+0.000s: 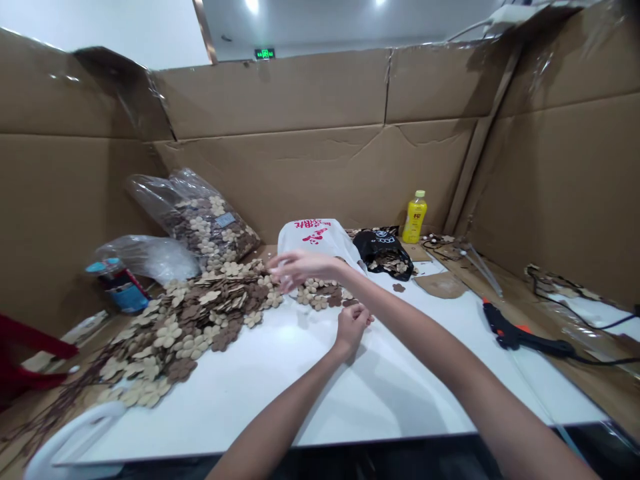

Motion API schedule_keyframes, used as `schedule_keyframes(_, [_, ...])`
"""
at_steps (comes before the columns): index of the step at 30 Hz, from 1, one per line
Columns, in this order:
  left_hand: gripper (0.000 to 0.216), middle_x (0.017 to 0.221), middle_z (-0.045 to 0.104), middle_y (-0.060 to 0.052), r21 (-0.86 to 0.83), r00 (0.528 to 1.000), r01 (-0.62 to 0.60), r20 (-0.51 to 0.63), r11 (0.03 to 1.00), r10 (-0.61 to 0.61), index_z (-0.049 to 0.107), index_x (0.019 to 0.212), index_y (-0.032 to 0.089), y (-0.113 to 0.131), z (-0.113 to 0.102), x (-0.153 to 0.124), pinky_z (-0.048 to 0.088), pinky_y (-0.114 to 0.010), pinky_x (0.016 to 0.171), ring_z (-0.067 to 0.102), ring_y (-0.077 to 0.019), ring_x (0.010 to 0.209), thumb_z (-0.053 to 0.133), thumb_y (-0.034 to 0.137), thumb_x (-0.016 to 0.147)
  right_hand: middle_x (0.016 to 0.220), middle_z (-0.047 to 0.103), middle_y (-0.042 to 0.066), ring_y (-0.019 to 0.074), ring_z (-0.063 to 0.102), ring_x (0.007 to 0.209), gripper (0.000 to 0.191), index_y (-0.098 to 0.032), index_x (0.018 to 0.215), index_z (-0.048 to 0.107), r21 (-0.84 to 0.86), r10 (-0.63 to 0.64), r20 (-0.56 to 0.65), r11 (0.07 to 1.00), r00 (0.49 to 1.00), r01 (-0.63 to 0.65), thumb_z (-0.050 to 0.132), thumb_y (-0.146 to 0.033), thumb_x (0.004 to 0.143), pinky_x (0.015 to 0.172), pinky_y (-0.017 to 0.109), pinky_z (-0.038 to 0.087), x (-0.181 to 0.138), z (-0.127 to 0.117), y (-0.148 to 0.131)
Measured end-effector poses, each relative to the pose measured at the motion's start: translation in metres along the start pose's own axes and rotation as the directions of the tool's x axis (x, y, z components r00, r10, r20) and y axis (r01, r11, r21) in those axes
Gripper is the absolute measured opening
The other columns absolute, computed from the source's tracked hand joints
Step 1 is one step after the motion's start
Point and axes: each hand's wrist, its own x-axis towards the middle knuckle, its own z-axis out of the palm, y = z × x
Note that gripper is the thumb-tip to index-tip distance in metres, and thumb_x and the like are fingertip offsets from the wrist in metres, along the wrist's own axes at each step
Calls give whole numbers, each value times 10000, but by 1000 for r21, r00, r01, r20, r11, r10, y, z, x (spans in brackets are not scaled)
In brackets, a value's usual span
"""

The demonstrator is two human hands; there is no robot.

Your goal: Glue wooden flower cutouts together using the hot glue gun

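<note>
My left hand (353, 327) rests low over the white tabletop (250, 393) near the middle, its fingers curled closed. What they hold, if anything, is hidden. My right hand (303, 268) reaches across above it to the left, slightly blurred, with fingers stretched out and apart. It hovers by the right edge of a large pile of flower-shaped pieces (200, 310) in cream and dark brown. Just below it lies a smaller cluster of the same flower pieces (315, 297). No piece shows clearly in the right hand.
Behind stand a clear bag of flower pieces (215, 230), a white bag with red print (313, 233) and a black bag (383, 253). A yellow bottle (415, 219) and a glue gun (520, 333) are on the right. Cardboard walls (280, 173) enclose the table.
</note>
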Motion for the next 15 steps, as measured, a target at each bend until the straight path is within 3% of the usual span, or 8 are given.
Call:
schedule_keyframes(1, [127, 570, 598, -30, 15, 1000, -12, 18, 1000, 11, 599, 595, 138, 1, 2, 1, 419, -246, 559, 549, -145, 571, 525, 221, 656, 760, 620, 28, 124, 608, 642, 322, -94, 1033, 546, -73, 38, -38, 997, 999, -40, 582, -259, 758, 668, 295, 513, -25, -14, 9])
schedule_keyframes(3, [148, 563, 594, -33, 38, 998, -44, 46, 998, 43, 603, 593, 133, 4, 4, 2, 413, -242, 539, 533, -134, 536, 508, 222, 662, 694, 607, 17, 106, 587, 630, 243, -106, 944, 588, -179, 70, -252, 977, 965, -118, 588, -246, 745, 636, 248, 502, -76, -45, 32])
schedule_keyframes(5, [158, 587, 609, -45, 50, 996, -69, 65, 996, 66, 608, 602, 131, 6, 4, 2, 419, -245, 555, 545, -139, 557, 498, 223, 669, 674, 605, 22, 100, 572, 591, 195, -109, 913, 601, -274, 57, -500, 936, 864, -220, 550, -209, 754, 593, 229, 483, -121, -73, 59])
schedule_keyframes(7, [170, 602, 620, -53, 72, 993, -95, 81, 993, 89, 614, 604, 130, 7, 2, 1, 421, -246, 575, 557, -145, 583, 492, 225, 675, 640, 607, 24, 102, 551, 538, 170, -111, 867, 619, -385, 0, -716, 835, 698, -394, 526, -145, 729, 545, 223, 453, -153, -92, 87])
schedule_keyframes(9, [174, 598, 620, -49, 97, 991, -111, 88, 989, 103, 617, 604, 132, 9, 1, 0, 413, -238, 568, 553, -142, 581, 491, 226, 677, 647, 623, 31, 115, 550, 547, 181, -118, 823, 638, -434, -67, -802, 749, 594, -501, 537, -95, 676, 552, 229, 434, -171, -101, 111])
schedule_keyframes(10, [173, 591, 616, -44, 109, 990, -119, 88, 987, 109, 617, 601, 133, 10, 1, 0, 406, -232, 557, 547, -138, 573, 489, 223, 676, 660, 632, 37, 127, 559, 574, 188, -123, 809, 646, -445, -90, -817, 727, 569, -524, 539, -84, 659, 569, 234, 431, -174, -101, 121])
schedule_keyframes(12, [176, 587, 612, -38, 126, 987, -134, 100, 983, 122, 618, 600, 134, 12, 0, 0, 398, -225, 545, 540, -132, 563, 479, 212, 676, 703, 650, 43, 148, 583, 652, 186, -139, 792, 657, -463, -115, -812, 724, 572, -511, 539, -92, 657, 618, 239, 430, -169, -95, 134])
schedule_keyframes(15, [184, 573, 614, -36, 156, 981, -138, 159, 978, 114, 618, 583, 135, 13, 1, -2, 399, -225, 539, 542, -130, 549, 461, 186, 664, 748, 665, 37, 157, 600, 721, 162, -160, 781, 666, -532, -129, -734, 719, 667, -446, 537, -150, 686, 661, 232, 426, -148, -80, 142])
